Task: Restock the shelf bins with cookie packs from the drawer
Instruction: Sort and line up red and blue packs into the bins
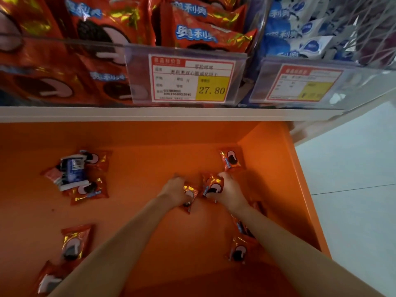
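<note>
Both my arms reach down into the open orange drawer. My left hand grips a red cookie pack lying on the drawer floor. Just to its right, my right hand grips another red cookie pack. More red packs lie loose: one at the back right, a pair near my right forearm, some at the front left. A blue-white pack lies on red ones at the left. Above, a clear shelf bin holds many red packs.
A second clear bin at the upper right holds blue-white packs. Price labels hang on the bin fronts. A white shelf edge runs above the drawer. Pale floor tiles lie to the right of the drawer's side wall.
</note>
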`<state>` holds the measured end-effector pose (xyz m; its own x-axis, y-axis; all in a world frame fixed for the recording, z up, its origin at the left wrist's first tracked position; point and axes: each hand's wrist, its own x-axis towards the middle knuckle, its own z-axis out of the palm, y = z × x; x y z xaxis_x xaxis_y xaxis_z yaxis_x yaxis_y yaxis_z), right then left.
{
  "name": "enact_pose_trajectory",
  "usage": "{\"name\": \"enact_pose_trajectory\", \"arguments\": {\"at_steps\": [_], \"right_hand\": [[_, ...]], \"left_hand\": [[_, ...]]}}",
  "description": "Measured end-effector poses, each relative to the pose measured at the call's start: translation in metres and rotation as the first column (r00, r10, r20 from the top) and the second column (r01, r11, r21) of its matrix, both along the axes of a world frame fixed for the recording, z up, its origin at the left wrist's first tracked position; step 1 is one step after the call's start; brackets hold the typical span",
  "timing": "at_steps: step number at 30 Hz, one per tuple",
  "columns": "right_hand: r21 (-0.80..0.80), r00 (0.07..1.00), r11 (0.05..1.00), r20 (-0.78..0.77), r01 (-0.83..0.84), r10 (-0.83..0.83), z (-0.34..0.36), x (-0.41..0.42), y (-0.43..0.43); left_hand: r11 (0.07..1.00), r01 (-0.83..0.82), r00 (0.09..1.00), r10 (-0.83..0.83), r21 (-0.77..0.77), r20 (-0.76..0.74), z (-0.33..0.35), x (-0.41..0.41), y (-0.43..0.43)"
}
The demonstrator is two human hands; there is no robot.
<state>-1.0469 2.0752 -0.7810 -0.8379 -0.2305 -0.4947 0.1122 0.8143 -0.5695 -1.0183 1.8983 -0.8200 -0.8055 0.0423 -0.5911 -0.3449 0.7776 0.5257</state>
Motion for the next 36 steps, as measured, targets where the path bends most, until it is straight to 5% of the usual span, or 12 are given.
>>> {"name": "enact_pose_trajectory", "arguments": {"at_steps": [5, 10, 21, 36], "right_hand": [[0.120, 0.991, 0.992, -0.129, 0.043, -0.028, 0.017, 0.000, -0.004], [0.129, 0.996, 0.991, -0.093, 0.018, -0.006, 0.043, -0.003, -0.010], [0.017, 0.990, 1.000, -0.141, -0.010, 0.012, 0.114, 0.015, -0.007], [0.052, 0.864, 0.972, -0.448, -0.230, 0.228, 0.217, 0.038, -0.032]], "left_hand": [[0.998, 0.028, 0.996, -0.023, -0.054, 0.083, 0.011, 0.012, -0.011], [0.995, 0.005, 0.996, 0.003, -0.095, 0.084, 0.030, 0.027, -0.026], [0.988, -0.151, 0.956, 0.151, 0.022, -0.250, 0.135, 0.059, -0.055], [0.978, -0.209, 0.736, 0.158, 0.002, -0.659, 0.281, 0.114, -0.082]]}}
